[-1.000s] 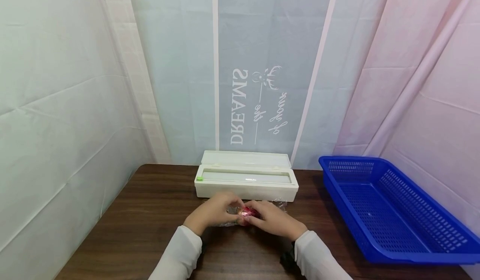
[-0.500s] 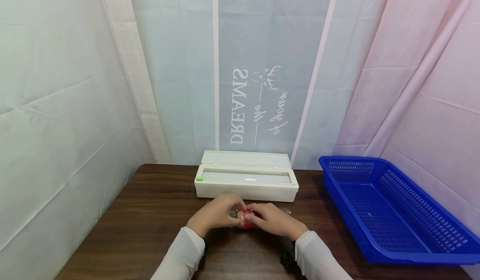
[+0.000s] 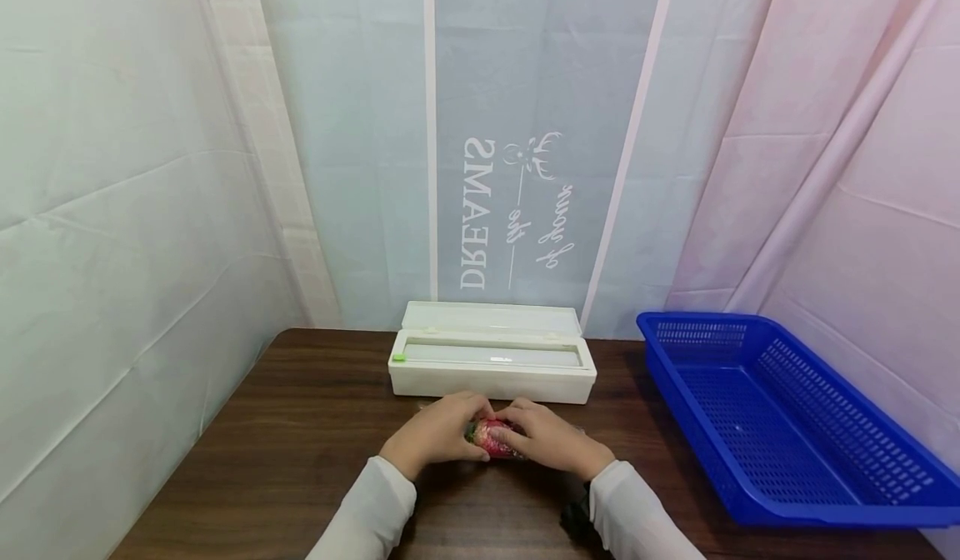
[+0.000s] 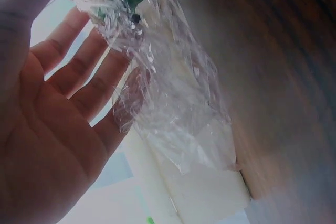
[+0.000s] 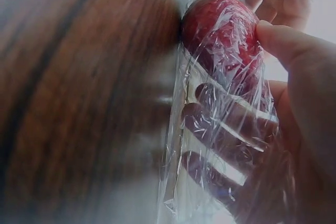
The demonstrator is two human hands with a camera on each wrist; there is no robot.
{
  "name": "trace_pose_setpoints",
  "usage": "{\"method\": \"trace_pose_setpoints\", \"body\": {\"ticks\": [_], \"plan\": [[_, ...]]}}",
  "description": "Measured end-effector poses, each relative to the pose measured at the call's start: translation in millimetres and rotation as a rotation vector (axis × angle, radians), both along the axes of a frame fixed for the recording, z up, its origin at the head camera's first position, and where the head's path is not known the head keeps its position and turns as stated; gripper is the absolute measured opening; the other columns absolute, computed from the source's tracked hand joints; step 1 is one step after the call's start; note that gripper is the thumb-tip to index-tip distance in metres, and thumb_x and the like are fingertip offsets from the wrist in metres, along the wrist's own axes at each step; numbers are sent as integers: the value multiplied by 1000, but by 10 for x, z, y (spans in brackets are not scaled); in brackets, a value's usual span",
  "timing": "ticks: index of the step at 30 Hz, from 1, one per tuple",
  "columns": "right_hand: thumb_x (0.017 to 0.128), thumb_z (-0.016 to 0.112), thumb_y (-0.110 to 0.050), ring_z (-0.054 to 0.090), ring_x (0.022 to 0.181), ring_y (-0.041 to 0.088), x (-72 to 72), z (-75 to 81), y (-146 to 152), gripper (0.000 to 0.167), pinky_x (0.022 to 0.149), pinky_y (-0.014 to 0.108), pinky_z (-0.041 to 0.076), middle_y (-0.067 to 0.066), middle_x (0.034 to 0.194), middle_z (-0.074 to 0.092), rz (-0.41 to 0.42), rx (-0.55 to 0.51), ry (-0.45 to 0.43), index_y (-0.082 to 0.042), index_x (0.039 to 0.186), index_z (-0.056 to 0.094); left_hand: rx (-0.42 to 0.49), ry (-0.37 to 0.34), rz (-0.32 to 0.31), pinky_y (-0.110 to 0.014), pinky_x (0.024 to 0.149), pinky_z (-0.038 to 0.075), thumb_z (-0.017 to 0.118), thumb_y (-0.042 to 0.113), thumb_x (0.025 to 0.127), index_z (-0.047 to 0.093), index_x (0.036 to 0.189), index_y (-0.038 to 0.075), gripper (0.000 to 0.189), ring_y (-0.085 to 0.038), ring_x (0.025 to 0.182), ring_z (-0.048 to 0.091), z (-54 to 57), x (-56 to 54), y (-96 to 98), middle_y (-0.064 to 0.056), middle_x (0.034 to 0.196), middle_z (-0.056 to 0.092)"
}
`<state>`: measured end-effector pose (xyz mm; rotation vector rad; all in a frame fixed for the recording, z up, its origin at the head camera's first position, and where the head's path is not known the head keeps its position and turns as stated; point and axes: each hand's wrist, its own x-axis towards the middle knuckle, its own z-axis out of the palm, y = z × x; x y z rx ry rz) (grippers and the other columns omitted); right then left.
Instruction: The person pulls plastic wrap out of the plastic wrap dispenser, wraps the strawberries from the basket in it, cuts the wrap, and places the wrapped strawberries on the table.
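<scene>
A rounded red fruit (image 3: 493, 438) with a green part at its left end lies between both hands, wrapped in clear cling film (image 5: 231, 45). Its exact kind is hard to tell through the film. My left hand (image 3: 438, 433) holds its left end, thumb on the near side and fingers on the far side. Loose film (image 4: 178, 103) hangs past those fingers in the left wrist view. My right hand (image 3: 551, 439) grips the right end with the thumb pressed on the fruit. Behind crinkled film, the other right fingers show in the right wrist view.
Just beyond the hands stands a long white film dispenser box (image 3: 491, 383), its lid (image 3: 491, 318) raised and a green slider (image 3: 399, 358) at left. A blue plastic basket (image 3: 750, 460) sits at the right of the dark wooden table (image 3: 285, 443). Curtains hang behind.
The fruit has rolled a little between the hands, and its green end now shows at left. The film at the sides is gathered closer. My left hand has shifted slightly right.
</scene>
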<state>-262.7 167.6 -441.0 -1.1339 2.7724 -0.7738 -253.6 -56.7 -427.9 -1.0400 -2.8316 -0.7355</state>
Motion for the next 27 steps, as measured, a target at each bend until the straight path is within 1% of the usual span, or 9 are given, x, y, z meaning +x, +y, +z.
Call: {"method": "trace_pose_setpoints", "body": {"ticks": [4, 7, 11, 15, 18, 22, 25, 27], "plan": [[104, 49, -51, 60, 103, 11, -15, -16, -7, 48, 87, 36, 52, -5, 115, 63, -36, -15, -10, -13, 131, 62, -14, -2, 23, -30, 88, 51, 89, 31, 78, 65, 108, 19, 41, -6, 101, 57, -18, 0, 17, 8, 108, 63], [103, 51, -51, 60, 113, 15, -21, -19, -7, 50, 94, 41, 51, -1, 124, 64, -55, -26, 37, -12, 134, 59, -8, -10, 27, -30, 87, 51, 87, 31, 80, 66, 108, 19, 38, -6, 100, 58, -28, 3, 22, 8, 107, 62], [102, 59, -40, 59, 117, 19, -21, 4, -12, 49, 97, 42, 49, 4, 127, 62, -47, -53, 119, -7, 138, 54, -10, -13, 37, -30, 87, 51, 82, 32, 84, 67, 111, 17, 35, -7, 99, 58, -44, 8, 23, 6, 108, 63], [101, 64, -29, 61, 112, 17, -20, 31, -23, 49, 95, 41, 50, 4, 120, 64, -27, -73, 152, -4, 140, 51, -38, -3, 61, -33, 86, 51, 76, 39, 88, 70, 113, 17, 34, -8, 97, 58, -50, 13, 22, 6, 107, 65], [101, 63, -28, 61, 111, 16, -16, 42, -22, 46, 94, 40, 51, 0, 116, 68, -19, -65, 132, -5, 140, 52, -74, 13, 71, -37, 84, 50, 72, 44, 90, 71, 114, 17, 36, -9, 95, 58, -52, 7, 21, 6, 105, 66], [101, 63, -34, 61, 112, 14, -10, 41, -8, 46, 93, 39, 51, -5, 115, 70, -12, -43, 87, -10, 139, 53, -111, 22, 73, -41, 85, 50, 69, 46, 92, 72, 117, 15, 40, -13, 97, 60, -60, -6, 12, 4, 105, 68], [99, 64, -38, 61, 113, 13, -14, 33, 7, 47, 94, 38, 51, -5, 118, 69, 1, -36, 66, -12, 137, 55, -110, 8, 67, -43, 87, 50, 69, 46, 92, 73, 119, 14, 42, -14, 100, 62, -64, -8, 3, 3, 107, 69], [97, 66, -38, 61, 114, 13, -12, 31, 17, 46, 95, 37, 51, -4, 120, 69, 8, -35, 43, -13, 135, 56, -100, -14, 59, -40, 86, 51, 70, 45, 92, 73, 120, 13, 42, -13, 97, 62, -66, -7, -2, 4, 106, 69]]}}
